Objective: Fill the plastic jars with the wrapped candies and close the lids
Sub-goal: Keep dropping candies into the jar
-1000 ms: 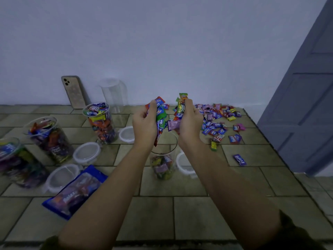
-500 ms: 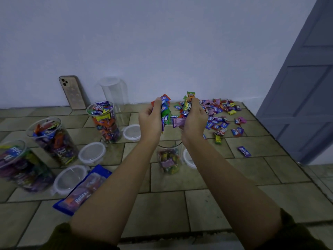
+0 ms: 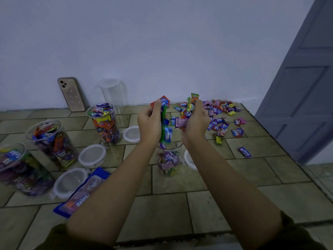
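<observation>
Head view: our left hand (image 3: 149, 123) and right hand (image 3: 196, 121) grip wrapped candies (image 3: 192, 105) over the open jar (image 3: 168, 161). Dumping both handfuls together, we may miss its mouth.

Tiled tabletop (image 3: 234, 177) carrying everything. Three full jars (image 3: 54, 143) standing at left, part-filled jar (image 3: 168, 163) standing mid-surface, empty jar (image 3: 112, 92) standing by wall. Lids (image 3: 92, 155) lying among jars. Blue candy bag (image 3: 81, 193) lying front-left. Phone (image 3: 71, 94) leaning against wall. Candies (image 3: 219, 114) lying scattered far right.

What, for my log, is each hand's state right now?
Left hand: closed on wrapped candies, some blurred below it over the jar.
Right hand: closed on another candy bunch.
</observation>
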